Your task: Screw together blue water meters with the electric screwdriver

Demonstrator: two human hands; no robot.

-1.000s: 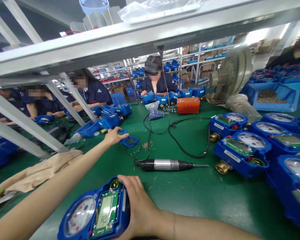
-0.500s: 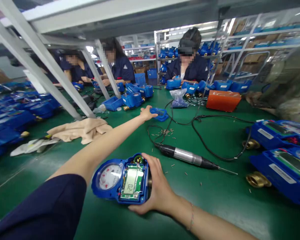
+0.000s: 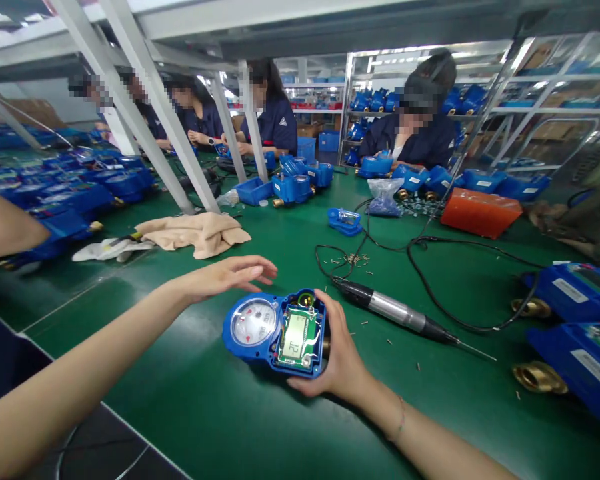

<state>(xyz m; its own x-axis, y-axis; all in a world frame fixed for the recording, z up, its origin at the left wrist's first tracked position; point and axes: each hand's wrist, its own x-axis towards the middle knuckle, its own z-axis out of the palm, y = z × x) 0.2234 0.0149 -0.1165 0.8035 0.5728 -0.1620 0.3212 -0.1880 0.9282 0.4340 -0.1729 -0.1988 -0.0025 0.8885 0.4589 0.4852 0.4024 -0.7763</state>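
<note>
My right hand (image 3: 339,353) is shut around the right edge of a blue water meter (image 3: 275,332), whose dial and green circuit board with a small LCD face up. My left hand (image 3: 225,278) hovers open just left of and above the meter, holding nothing. A blue plastic meter cover (image 3: 344,221) lies farther ahead on the green bench mat (image 3: 180,413). To the right of my right hand rests a black and silver electric screwdriver (image 3: 395,313), its cable trailing away. Small screws (image 3: 354,259) are scattered near it.
Blue meters with brass fittings (image 3: 580,347) stand at the right edge. A beige cloth (image 3: 196,235) lies ahead on the left, and an orange case (image 3: 480,212) stands ahead on the right. Co-workers sit at the bench beyond steel shelf posts (image 3: 155,100).
My left hand has left the blue cover and come back near the meter. The meter stays in my right hand, and my view has swung, shifting the scene.
</note>
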